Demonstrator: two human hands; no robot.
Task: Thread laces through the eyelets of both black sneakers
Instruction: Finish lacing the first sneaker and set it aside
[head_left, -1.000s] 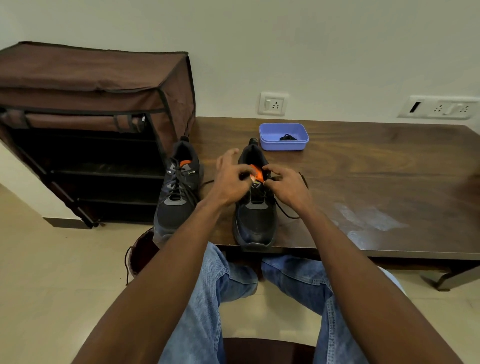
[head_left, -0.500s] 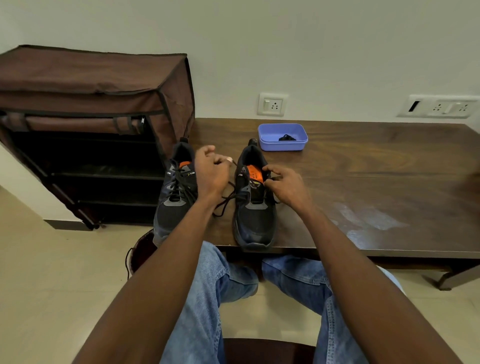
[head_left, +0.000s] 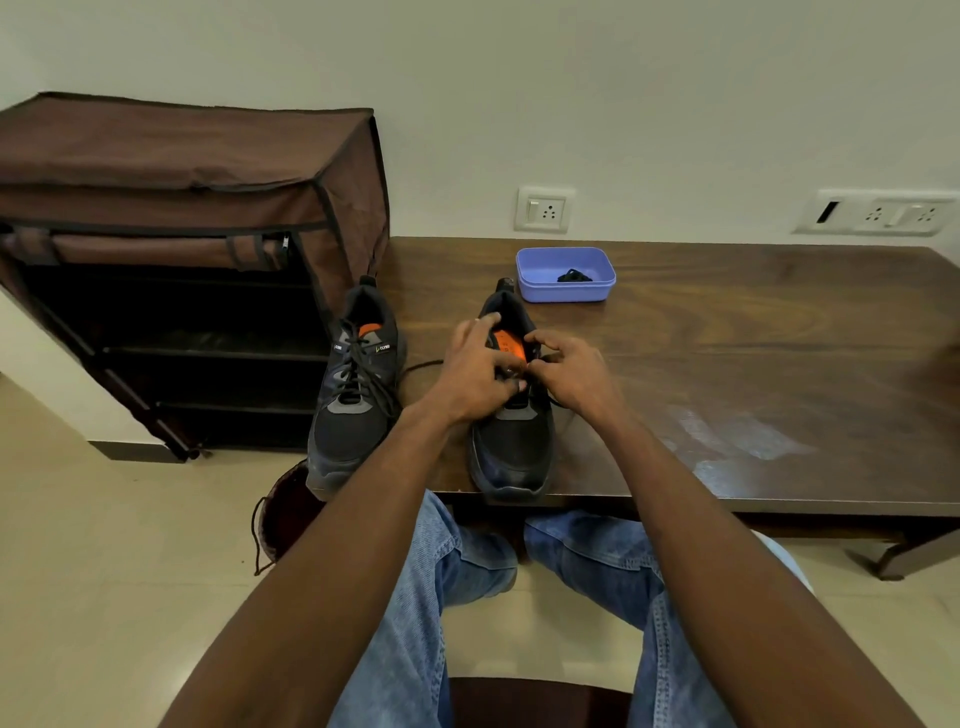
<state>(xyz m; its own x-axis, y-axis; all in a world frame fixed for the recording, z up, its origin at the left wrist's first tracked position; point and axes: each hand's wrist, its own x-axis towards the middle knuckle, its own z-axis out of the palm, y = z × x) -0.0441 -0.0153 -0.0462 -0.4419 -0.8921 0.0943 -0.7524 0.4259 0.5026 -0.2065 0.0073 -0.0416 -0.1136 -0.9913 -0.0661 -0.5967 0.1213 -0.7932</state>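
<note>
Both hands met over the upper eyelets of the right sneaker, which stood at the table's near edge, right of the laced left sneaker. Left hand and right hand had fingers curled in, apparently pinching the lace. Best to feed the tip straight, then pull the slack even. Eyelet and lace tip were hidden under the fingers; the dark item in the blue tray behind the sneaker was unclear.

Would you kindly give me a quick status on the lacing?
Left hand and right hand both pinching the lace at the right sneaker. Left sneaker already laced. Nothing in the way.
</note>
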